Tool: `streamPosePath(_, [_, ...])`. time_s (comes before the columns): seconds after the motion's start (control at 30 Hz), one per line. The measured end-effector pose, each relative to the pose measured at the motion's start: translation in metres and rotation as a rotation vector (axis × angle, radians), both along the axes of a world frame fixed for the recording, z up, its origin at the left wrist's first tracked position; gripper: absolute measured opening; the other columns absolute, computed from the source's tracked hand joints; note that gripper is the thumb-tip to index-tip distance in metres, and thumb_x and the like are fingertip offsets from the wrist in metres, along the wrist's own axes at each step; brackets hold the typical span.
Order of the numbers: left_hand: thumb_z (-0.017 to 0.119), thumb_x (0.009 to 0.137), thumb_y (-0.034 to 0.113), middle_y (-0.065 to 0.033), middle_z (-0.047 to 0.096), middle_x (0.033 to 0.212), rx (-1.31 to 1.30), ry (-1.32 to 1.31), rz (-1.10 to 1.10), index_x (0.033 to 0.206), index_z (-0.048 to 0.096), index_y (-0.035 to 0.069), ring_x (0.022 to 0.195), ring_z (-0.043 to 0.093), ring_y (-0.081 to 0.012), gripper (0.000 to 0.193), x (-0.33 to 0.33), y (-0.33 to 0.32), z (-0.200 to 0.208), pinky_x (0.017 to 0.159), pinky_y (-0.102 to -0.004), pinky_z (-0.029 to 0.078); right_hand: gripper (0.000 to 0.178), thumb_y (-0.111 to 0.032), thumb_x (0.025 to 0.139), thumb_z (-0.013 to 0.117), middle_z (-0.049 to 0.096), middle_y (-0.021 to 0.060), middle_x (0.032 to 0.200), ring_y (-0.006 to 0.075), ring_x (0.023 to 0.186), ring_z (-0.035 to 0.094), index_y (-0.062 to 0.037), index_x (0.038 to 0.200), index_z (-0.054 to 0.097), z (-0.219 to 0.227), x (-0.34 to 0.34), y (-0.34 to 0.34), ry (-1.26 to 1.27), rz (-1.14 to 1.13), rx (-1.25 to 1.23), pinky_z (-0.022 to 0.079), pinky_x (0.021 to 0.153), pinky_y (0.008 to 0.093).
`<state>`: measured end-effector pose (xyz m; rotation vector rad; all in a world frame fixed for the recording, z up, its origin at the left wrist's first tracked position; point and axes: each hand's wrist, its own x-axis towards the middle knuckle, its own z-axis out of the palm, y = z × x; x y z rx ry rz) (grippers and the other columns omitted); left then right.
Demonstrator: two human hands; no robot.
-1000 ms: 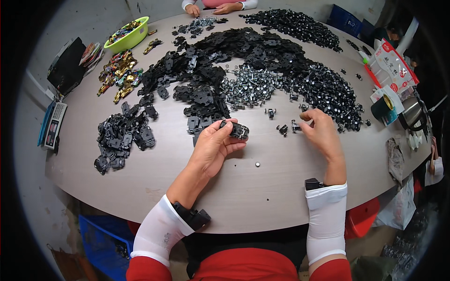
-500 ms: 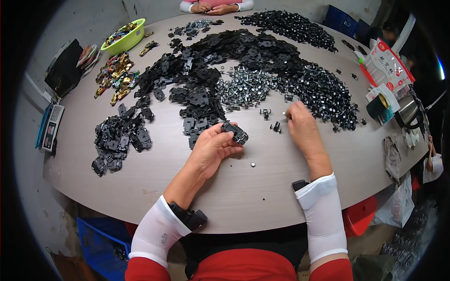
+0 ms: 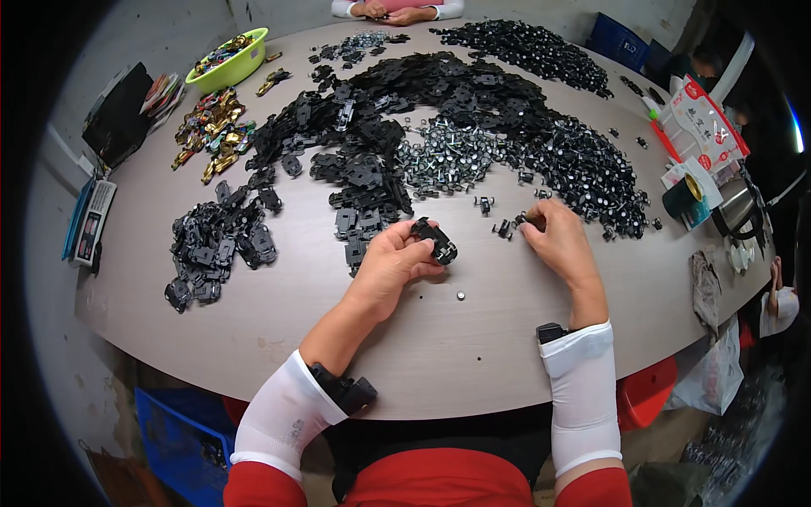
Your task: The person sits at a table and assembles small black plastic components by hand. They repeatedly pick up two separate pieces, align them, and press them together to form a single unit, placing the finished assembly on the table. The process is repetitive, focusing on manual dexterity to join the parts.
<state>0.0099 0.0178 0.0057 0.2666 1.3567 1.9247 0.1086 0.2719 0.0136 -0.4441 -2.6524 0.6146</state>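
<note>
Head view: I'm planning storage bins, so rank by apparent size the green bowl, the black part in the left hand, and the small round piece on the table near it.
1. Green bowl
2. Black part, held in the left hand
3. Small round piece

The bowl lies farther away, so it is surely largest.

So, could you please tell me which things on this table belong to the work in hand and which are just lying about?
In hand:
- left hand holding black plastic part
- right hand at small black pieces
- metal screw pile
- black parts heap

Lying about:
- green bowl
- calculator
- metal kettle
- rag
</note>
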Motion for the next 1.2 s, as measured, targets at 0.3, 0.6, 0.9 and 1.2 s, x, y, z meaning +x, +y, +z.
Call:
streamPosePath(0.3, [0.058, 0.096, 0.006, -0.0045, 0.065, 0.107, -0.07, 0.328, -0.008, 0.122, 0.058, -0.002, 0.091, 0.063, -0.0087, 0.027, 0.006, 0.002, -0.011, 0.077, -0.0245, 0.056, 0.013, -0.01, 0.08, 0.072, 0.066, 0.0123, 0.079, 0.0225, 0.067, 0.065, 0.0012, 0.083, 0.065, 0.025, -0.011, -0.081, 0.194, 0.281, -0.289, 0.052, 0.063, 0.0329])
streamPosePath(0.6, [0.059, 0.09, 0.002, -0.0051, 0.069, 0.089, -0.136, 0.624, 0.054, 0.111, 0.064, -0.004, 0.079, 0.061, -0.0072, 0.022, 0.017, 0.009, -0.013, 0.072, -0.0249, 0.051, 0.015, -0.008, 0.077, 0.07, 0.064, 0.0135, 0.074, 0.0268, 0.061, 0.063, 0.0003, 0.075, 0.057, 0.015, -0.013, -0.104, 0.176, 0.212, -0.266, 0.051, 0.059, 0.0378])
streamPosePath(0.9, [0.056, 0.099, 0.017, -0.0115, 0.065, 0.11, 0.086, 0.025, -0.098, 0.114, 0.058, -0.003, 0.101, 0.064, -0.0169, 0.025, 0.011, 0.003, 0.005, 0.09, -0.0332, 0.056, 0.01, -0.006, 0.082, 0.069, 0.066, 0.0118, 0.079, 0.0203, 0.065, 0.065, 0.0021, 0.086, 0.065, 0.02, -0.012, -0.102, 0.178, 0.292, -0.456, 0.052, 0.061, 0.032])
streamPosePath(1.2, [0.057, 0.1, 0.021, -0.0049, 0.068, 0.092, 0.013, 0.034, 0.024, 0.105, 0.062, 0.002, 0.078, 0.066, -0.0127, 0.02, 0.001, 0.0, -0.009, 0.075, -0.0305, 0.057, 0.014, -0.009, 0.087, 0.066, 0.068, 0.0036, 0.071, 0.0059, 0.062, 0.058, 0.0013, 0.095, 0.072, 0.006, -0.017, -0.04, 0.25, -0.005, -0.521, 0.048, 0.059, 0.0234])
